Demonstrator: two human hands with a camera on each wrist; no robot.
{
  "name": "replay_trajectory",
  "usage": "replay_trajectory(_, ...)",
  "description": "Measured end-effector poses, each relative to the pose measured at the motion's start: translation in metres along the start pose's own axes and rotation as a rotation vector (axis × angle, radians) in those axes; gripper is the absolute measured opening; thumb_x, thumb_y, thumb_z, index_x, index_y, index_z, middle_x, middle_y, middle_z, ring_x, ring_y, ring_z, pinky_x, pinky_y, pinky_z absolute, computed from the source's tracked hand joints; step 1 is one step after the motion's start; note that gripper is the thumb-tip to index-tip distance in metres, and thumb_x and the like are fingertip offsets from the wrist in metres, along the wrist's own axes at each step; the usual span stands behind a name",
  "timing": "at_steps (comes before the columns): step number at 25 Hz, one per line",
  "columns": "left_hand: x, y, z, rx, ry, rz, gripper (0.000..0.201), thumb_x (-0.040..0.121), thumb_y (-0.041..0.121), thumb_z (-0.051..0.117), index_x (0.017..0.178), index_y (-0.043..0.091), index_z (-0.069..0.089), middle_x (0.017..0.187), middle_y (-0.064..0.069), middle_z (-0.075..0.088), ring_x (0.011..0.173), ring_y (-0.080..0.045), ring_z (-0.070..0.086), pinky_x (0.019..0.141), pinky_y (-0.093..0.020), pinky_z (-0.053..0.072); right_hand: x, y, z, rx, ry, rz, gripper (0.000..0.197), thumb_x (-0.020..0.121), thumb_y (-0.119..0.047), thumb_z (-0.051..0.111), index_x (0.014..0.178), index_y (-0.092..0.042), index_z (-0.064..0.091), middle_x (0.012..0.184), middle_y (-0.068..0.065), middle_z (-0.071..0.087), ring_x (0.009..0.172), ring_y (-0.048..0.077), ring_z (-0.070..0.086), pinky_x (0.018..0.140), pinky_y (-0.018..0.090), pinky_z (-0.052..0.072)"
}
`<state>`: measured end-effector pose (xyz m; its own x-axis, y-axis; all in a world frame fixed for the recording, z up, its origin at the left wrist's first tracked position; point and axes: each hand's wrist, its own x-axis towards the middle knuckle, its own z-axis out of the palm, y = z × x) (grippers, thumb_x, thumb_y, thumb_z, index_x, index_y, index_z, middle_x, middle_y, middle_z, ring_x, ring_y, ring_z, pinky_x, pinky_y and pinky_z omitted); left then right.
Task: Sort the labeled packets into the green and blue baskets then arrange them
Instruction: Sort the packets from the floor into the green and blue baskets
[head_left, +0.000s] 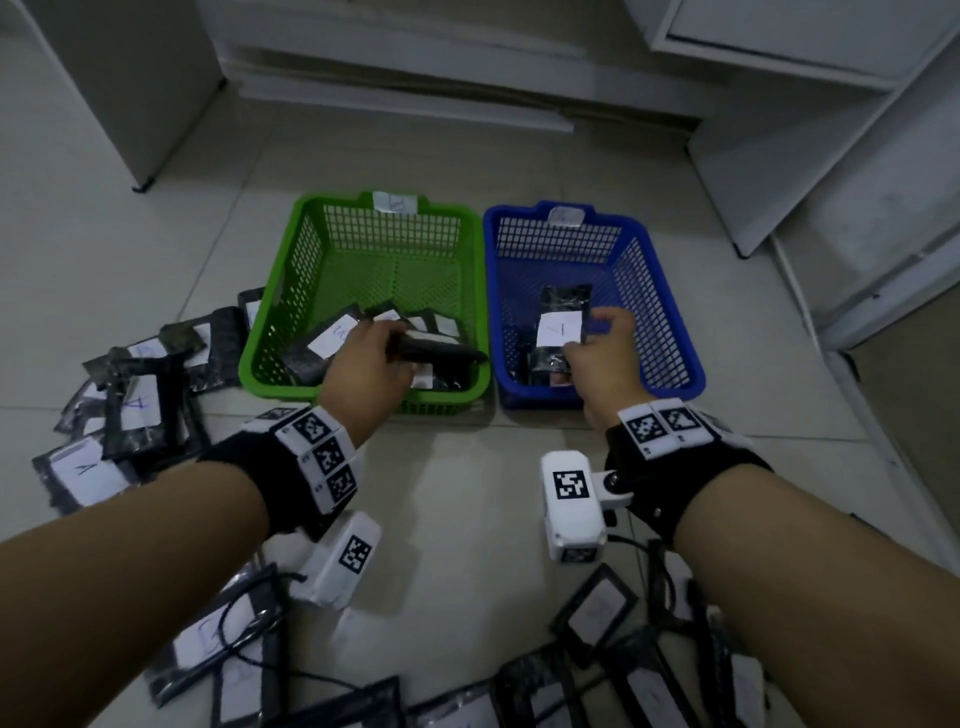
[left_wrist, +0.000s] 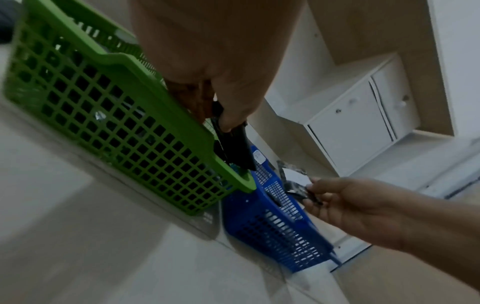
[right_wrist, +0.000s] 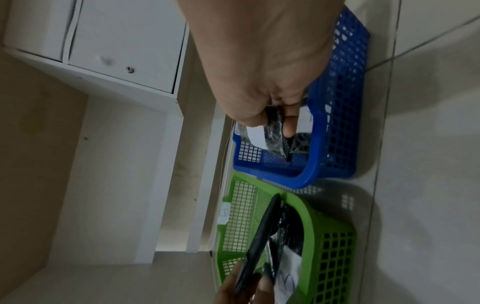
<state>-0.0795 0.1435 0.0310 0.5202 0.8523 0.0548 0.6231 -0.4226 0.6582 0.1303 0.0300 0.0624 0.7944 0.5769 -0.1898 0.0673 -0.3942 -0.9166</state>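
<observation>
Head view: we see our left hand (head_left: 363, 366) pinching a black packet (head_left: 441, 354) edge-on over the near end of the green basket (head_left: 291, 270), and our right hand (head_left: 602, 353) gripping a labeled packet (head_left: 563, 317) over the blue basket (head_left: 670, 312) just to its right; loose packets (head_left: 130, 410) lie on the floor at left

Left wrist view: fingers (left_wrist: 233, 107) curl round the dark packet above the green rim

Right wrist view: thumb and fingers (right_wrist: 288, 123) clamp the packet inside the blue basket

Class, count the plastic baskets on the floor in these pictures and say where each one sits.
2. The green basket sits on the left, the blue basket beside it on the right, both on the tiled floor. None seems hidden.
</observation>
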Motion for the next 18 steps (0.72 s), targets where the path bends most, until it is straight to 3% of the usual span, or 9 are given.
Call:
replay_trajectory(3,0.002,-0.009,0.0,0.251,-0.007,0.035,0.052,0.083,0.023,0.065,0.131,0.009,0.05,0.125,-0.022,0.047,0.116,-0.041,0.044,0.097,-0.047,0.041,0.012,0.011,-0.006,-0.148,-0.017,-0.021,0.023,0.086,0.001,0.052,0.087,-0.022,0.051,0.101,0.015,0.063,0.067,0.026,0.066,0.067,0.05,0.059)
replay_trajectory(4,0.001,-0.009,0.0,0.337,0.01,0.053,0.05,0.083,0.026,0.065,0.129,0.01,0.053,0.127,-0.023,0.045,0.115,-0.043,0.043,0.093,-0.05,0.042,0.014,0.012,-0.005,-0.193,-0.049,-0.028,0.021,0.088,-0.001,0.053,0.086,-0.021,0.056,0.095,0.011,0.064,0.068,0.025,0.066,0.071,0.048,0.059)
replay_trajectory(5,0.0,-0.008,-0.001,0.398,0.023,0.095,0.046,0.083,0.029,0.065,0.126,0.013,0.056,0.128,-0.022,0.044,0.113,-0.043,0.044,0.089,-0.051,0.044,0.015,0.012,-0.005,-0.246,-0.093,-0.043,0.019,0.088,-0.002,0.054,0.092,-0.019,0.062,0.092,0.006,0.064,0.074,0.026,0.067,0.078,0.046,0.058)
replay_trajectory(7,-0.002,0.0,0.0,0.454,-0.051,0.175,0.041,0.086,0.037,0.06,0.122,0.018,0.059,0.127,-0.016,0.047,0.112,-0.04,0.046,0.088,-0.051,0.045,0.019,0.013,-0.005,-0.462,-0.208,-0.1,0.027,0.089,-0.005,0.055,0.113,-0.014,0.064,0.111,0.008,0.065,0.101,0.03,0.063,0.096,0.039,0.05)
replay_trajectory(9,-0.003,0.015,-0.001,0.531,-0.197,0.124,0.044,0.088,0.046,0.053,0.125,0.023,0.056,0.128,-0.011,0.047,0.117,-0.035,0.044,0.095,-0.047,0.041,0.019,0.011,-0.011,-0.819,-0.345,-0.213,0.036,0.091,-0.009,0.054,0.126,-0.01,0.058,0.132,0.016,0.054,0.12,0.033,0.051,0.106,0.035,0.039)
replay_trajectory(11,0.006,0.036,-0.006,0.643,-0.283,0.052,0.046,0.086,0.05,0.052,0.126,0.027,0.054,0.13,-0.013,0.046,0.122,-0.035,0.043,0.099,-0.046,0.037,0.017,0.004,-0.03,-1.101,-0.441,-0.369,0.038,0.093,-0.011,0.05,0.131,-0.011,0.054,0.138,0.018,0.045,0.126,0.035,0.042,0.109,0.036,0.03)
replay_trajectory(13,0.017,0.068,-0.012,0.673,-0.397,0.046,0.044,0.083,0.051,0.051,0.121,0.03,0.058,0.124,-0.015,0.05,0.116,-0.035,0.048,0.097,-0.045,0.041,0.011,-0.004,-0.068,-1.16,-0.544,-0.464,0.04,0.095,-0.011,0.048,0.135,-0.013,0.05,0.143,0.015,0.041,0.131,0.032,0.037,0.106,0.03,0.021)
replay_trajectory(15,0.027,0.109,-0.01,0.58,-0.529,0.116,0.042,0.082,0.048,0.05,0.115,0.026,0.062,0.111,-0.011,0.056,0.104,-0.031,0.056,0.092,-0.038,0.047,0.006,-0.009,-0.115,-1.141,-0.635,-0.463,0.042,0.094,-0.011,0.048,0.135,-0.016,0.05,0.144,0.011,0.042,0.133,0.029,0.036,0.104,0.025,0.019)
replay_trajectory(18,0.021,0.175,0.023,0.406,-0.63,0.197,0.025,0.089,0.029,0.056,0.111,0.02,0.066,0.108,0.0,0.061,0.103,-0.021,0.058,0.088,-0.028,0.044,0.003,0.003,-0.188,-1.046,-0.663,-0.364,0.038,0.089,-0.011,0.055,0.125,-0.018,0.06,0.13,0.014,0.053,0.122,0.028,0.047,0.102,0.028,0.033)
